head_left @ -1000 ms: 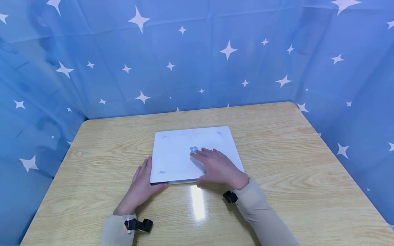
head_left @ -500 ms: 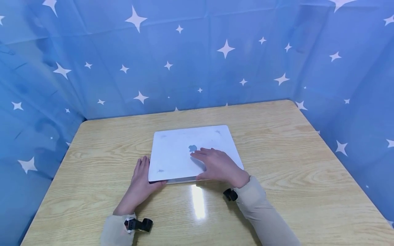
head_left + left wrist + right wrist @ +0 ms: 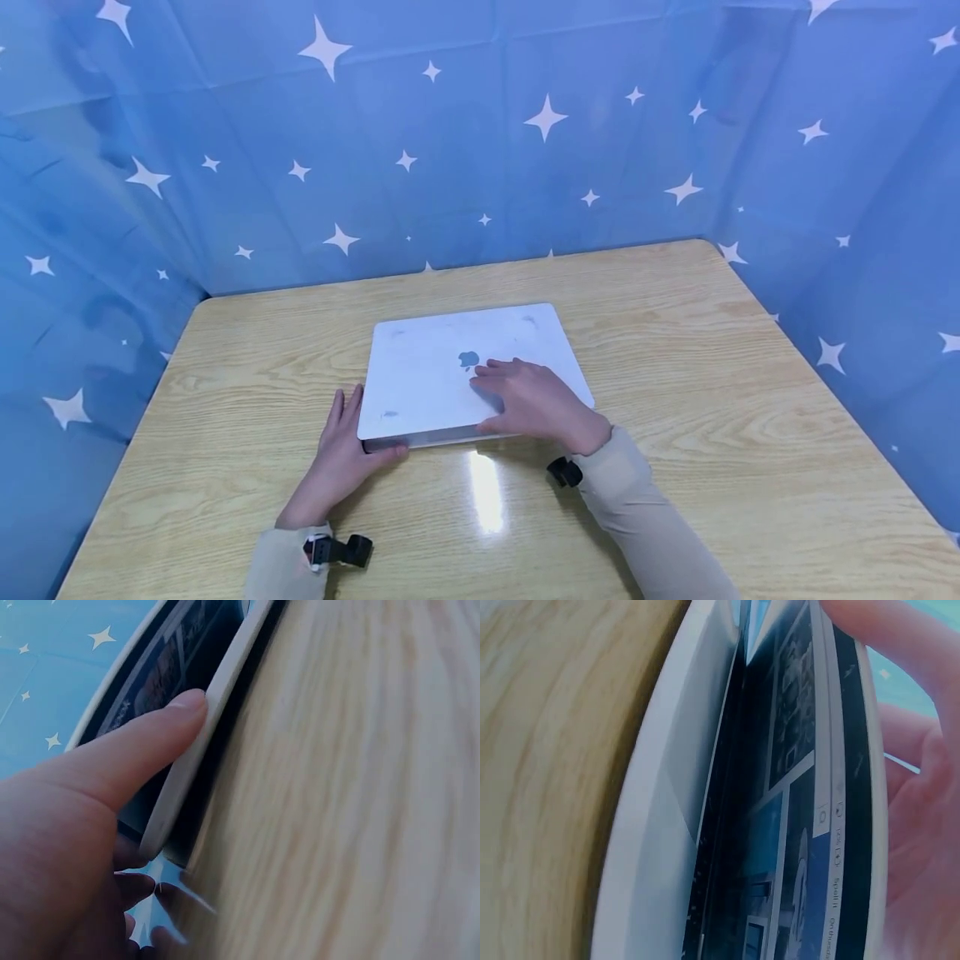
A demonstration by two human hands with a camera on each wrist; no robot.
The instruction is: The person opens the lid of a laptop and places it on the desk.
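A silver laptop (image 3: 420, 379) with a dark apple logo lies on the table, its lid raised slightly along the near edge. My right hand (image 3: 534, 404) pinches the lid's front edge, thumb underneath and fingers over the top. In the right wrist view, the lit screen (image 3: 780, 840) faces down over the keyboard and pale base (image 3: 645, 847). My left hand (image 3: 337, 458) is at the near left corner, its fairly straight fingers along the left side. Its thumb presses the base's front edge (image 3: 191, 754) in the left wrist view. Most of the keyboard is hidden.
The laptop rests on a wood-grain table (image 3: 712, 400) with rounded far corners. A blue curtain (image 3: 465, 117) with white stars hangs behind and beside it. Small black cameras (image 3: 348, 550) are strapped at both wrists. Light glares off the tabletop near the laptop.
The lid's front edge has risen in my right hand, widening the dark gap above the base. My left hand stays at the near left corner. The head view has shifted slightly.
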